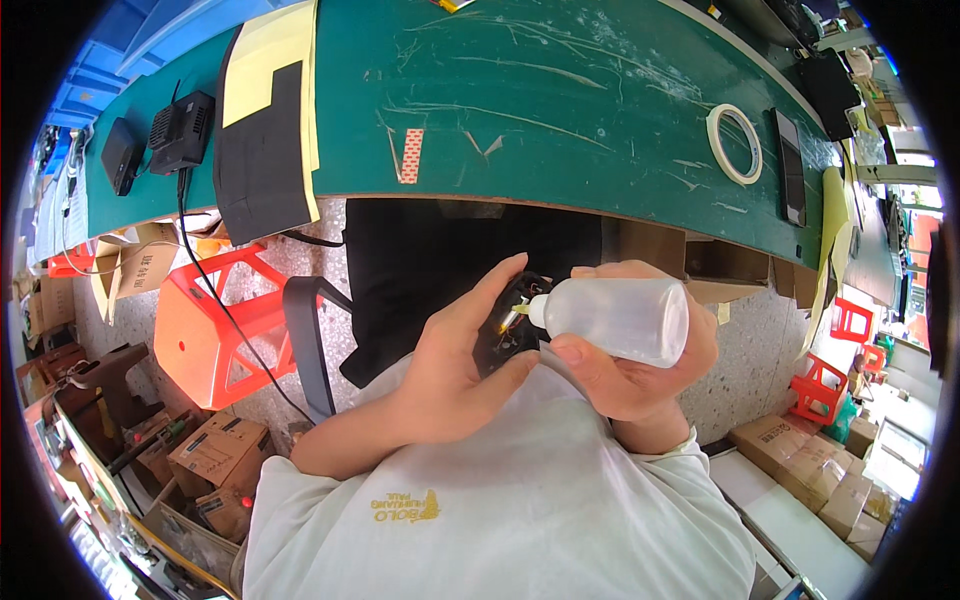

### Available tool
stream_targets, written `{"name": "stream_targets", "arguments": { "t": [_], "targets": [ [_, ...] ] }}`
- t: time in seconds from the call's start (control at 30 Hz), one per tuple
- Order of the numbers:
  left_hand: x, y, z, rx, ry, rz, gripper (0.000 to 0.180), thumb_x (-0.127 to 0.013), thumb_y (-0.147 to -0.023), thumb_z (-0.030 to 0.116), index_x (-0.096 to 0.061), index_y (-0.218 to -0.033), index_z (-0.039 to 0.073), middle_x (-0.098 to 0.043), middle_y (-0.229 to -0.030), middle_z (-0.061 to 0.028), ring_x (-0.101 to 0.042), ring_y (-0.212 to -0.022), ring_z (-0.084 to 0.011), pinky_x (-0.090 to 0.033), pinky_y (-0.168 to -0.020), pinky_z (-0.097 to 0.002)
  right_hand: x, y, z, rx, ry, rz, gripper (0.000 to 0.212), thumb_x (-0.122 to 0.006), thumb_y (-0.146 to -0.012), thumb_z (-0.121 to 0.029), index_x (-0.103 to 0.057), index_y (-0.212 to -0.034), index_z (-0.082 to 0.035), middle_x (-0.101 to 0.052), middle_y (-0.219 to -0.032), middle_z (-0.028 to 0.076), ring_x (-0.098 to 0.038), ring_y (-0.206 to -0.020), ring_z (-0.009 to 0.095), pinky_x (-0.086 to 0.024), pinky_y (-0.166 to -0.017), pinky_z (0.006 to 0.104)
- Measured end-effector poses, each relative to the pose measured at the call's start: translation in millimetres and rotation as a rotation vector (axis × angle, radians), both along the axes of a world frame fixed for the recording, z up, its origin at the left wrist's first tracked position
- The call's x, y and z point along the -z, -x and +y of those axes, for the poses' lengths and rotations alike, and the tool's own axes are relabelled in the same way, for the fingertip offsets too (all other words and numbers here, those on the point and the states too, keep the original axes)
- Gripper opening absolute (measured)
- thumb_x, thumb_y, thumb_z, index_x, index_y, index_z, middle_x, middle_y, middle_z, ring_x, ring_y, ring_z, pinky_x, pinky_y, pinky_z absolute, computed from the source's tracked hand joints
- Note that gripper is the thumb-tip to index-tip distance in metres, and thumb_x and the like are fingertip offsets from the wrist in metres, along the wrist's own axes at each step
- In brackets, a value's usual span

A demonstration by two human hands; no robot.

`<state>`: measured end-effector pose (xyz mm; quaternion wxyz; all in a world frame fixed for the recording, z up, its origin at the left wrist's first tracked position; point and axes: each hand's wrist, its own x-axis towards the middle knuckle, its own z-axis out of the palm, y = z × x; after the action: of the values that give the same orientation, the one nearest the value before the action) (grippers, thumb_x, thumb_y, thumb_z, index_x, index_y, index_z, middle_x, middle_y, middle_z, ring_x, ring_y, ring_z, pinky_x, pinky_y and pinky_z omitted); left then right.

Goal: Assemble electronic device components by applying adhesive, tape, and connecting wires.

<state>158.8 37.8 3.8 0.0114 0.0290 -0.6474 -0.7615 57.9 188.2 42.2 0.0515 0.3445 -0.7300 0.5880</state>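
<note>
The work is judged to be partway through, with a small black part [513, 345] being held in the left hand [450, 370] and a clear squeeze bottle [620, 318] being held to it in the right hand [635, 390]. The part is pinched from its two sides between the left thumb and fingers, above the lap and in front of the table edge. The bottle is gripped around its body by the right hand, laid nearly level, with its nozzle [524, 309] pointed left at the open face of the part, where small light and yellowish bits can be made out. Whether the part is touched by the tip, or whether anything has been let out of the bottle, cannot be told. Pick-up of both things and lining up of the nozzle can thus be counted as done; the application itself is judged to be under way or about to be finished or begun, and the setting down of part and bottle is left. No finished part is seen on the green table [560, 150], where a roll of tape [714, 140], a phone [789, 165] and a patterned strip [411, 155] are laid well apart from the hands.
</note>
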Motion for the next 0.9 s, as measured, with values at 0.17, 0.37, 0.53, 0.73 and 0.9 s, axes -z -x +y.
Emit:
{"name": "stream_targets", "arguments": {
  "t": [0.17,0.37,0.53,0.73,0.9],
  "targets": [
    [0.1,0.3,-0.9,0.025,-0.04,-0.013,0.072,-0.063,-0.08,-0.009,-0.031,-0.145,-0.005,-0.057,-0.122,-0.0142,-0.056,-0.108,-0.0166,-0.044,-0.094,-0.0283,0.8,-0.6,-0.2,0.013,0.043,-0.029,0.04,-0.09,-0.06,-0.013,-0.069,-0.089,0.005,-0.071,-0.079,0.013,-0.071,-0.067,0.019,-0.055,-0.059,0.0258],
    [-2.4,0.5,-1.1,0.035,-0.057,-0.027,0.071,-0.062,-0.081,-0.009,-0.031,-0.145,-0.004,-0.056,-0.123,-0.0131,-0.055,-0.108,-0.0155,-0.043,-0.095,-0.0278,2.0,0.9,-1.4,0.014,0.035,0.004,0.039,-0.089,-0.06,-0.013,-0.069,-0.088,0.005,-0.071,-0.079,0.013,-0.071,-0.066,0.019,-0.055,-0.059,0.0258],
    [-4.0,0.0,-1.1,0.04,-0.107,-0.075,0.072,-0.062,-0.081,-0.009,-0.031,-0.146,-0.004,-0.056,-0.123,-0.0122,-0.054,-0.107,-0.0147,-0.043,-0.094,-0.0276,3.6,1.1,0.4,0.008,0.042,-0.016,0.04,-0.089,-0.061,-0.013,-0.068,-0.089,0.006,-0.071,-0.078,0.012,-0.071,-0.066,0.018,-0.055,-0.059,0.0255],
    [-7.5,-2.1,-2.0,0.057,-0.209,-0.116,0.072,-0.061,-0.083,-0.01,-0.029,-0.148,-0.002,-0.055,-0.122,-0.0083,-0.053,-0.106,-0.0128,-0.043,-0.094,-0.027,8.8,1.0,4.9,0.06,0.286,-0.043,0.043,-0.087,-0.066,-0.011,-0.066,-0.095,0.011,-0.071,-0.087,0.019,-0.07,-0.073,0.019,-0.056,-0.064,0.028],
    [-8.9,-3.3,-3.9,0.075,-0.305,-0.142,0.072,-0.059,-0.085,-0.011,-0.027,-0.149,0.0,-0.054,-0.121,-0.0062,-0.052,-0.106,-0.0111,-0.043,-0.093,-0.0267,8.1,1.6,5.6,0.051,0.395,-0.131,0.039,-0.083,-0.07,-0.006,-0.064,-0.099,0.013,-0.07,-0.09,0.019,-0.068,-0.076,0.019,-0.055,-0.066,0.029]
  ]
}}
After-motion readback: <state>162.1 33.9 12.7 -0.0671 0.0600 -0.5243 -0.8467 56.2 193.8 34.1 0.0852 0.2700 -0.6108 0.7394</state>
